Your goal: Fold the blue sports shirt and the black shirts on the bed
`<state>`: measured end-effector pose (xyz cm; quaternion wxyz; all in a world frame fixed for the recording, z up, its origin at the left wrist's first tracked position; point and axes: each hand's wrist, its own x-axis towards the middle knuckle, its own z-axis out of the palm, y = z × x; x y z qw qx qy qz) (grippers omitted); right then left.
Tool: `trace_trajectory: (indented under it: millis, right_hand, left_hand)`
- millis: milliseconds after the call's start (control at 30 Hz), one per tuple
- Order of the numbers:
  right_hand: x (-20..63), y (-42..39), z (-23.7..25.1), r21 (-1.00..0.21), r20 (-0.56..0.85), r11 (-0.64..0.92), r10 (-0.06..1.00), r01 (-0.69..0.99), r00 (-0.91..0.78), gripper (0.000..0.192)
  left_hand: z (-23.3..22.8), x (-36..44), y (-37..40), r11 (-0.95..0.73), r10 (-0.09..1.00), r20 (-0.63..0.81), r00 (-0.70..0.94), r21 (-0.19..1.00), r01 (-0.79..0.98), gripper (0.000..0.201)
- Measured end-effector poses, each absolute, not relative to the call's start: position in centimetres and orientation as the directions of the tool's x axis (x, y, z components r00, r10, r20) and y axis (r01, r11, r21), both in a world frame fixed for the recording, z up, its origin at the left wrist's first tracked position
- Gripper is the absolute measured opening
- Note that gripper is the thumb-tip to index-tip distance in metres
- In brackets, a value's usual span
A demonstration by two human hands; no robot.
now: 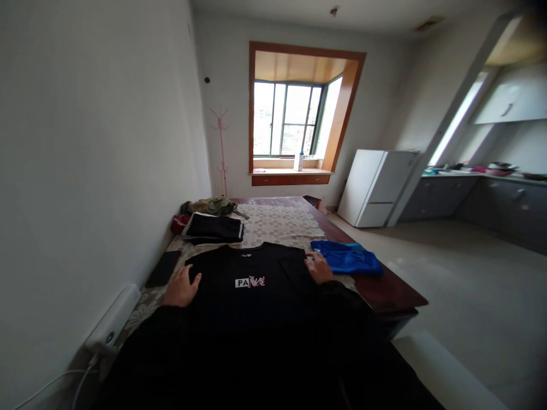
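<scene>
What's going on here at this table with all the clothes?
A person has a black T-shirt spread flat, front up, on the table. The left hand rests flat on its left side, and the right hand presses its right sleeve area. Beside the right hand lies a blue garment. Further back sit a folded dark garment and an olive one.

Single head view: looks forward and slightly down along the table (384,290) toward the window (290,119), hands near.
</scene>
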<state>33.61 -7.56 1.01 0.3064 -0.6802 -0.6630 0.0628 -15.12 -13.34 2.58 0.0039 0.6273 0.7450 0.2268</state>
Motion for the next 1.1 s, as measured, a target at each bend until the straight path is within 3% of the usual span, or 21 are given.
trace_trajectory:
  millis: [267, 400, 600, 1100]
  right_hand:
    - [38.9, -19.5, -2.2, -0.39, 0.299, 0.113, 0.954, 0.914, 0.009, 0.022]
    - [37.6, -18.9, -2.2, -0.324, 0.308, 0.07, 0.951, 0.943, 0.036, 0.015]
    - [38.6, -17.4, -3.2, -0.263, 0.342, 0.139, 0.939, 0.955, -0.043, 0.018]
    - [40.1, -16.9, -1.6, -0.265, 0.292, 0.36, 0.914, 0.895, -0.281, 0.024]
  left_hand:
    - [0.0, -19.3, -25.5, 0.08, 0.943, 0.277, -0.185, 0.352, 0.933, 0.049]
    - [0.6, -19.4, -25.3, 0.117, 0.943, 0.235, -0.237, 0.431, 0.895, 0.039]
    - [1.4, -19.1, -25.0, 0.107, 0.929, 0.272, -0.251, 0.453, 0.885, 0.028]
    - [1.3, -19.8, -24.8, -0.026, 0.948, 0.288, -0.138, 0.501, 0.865, 0.029]
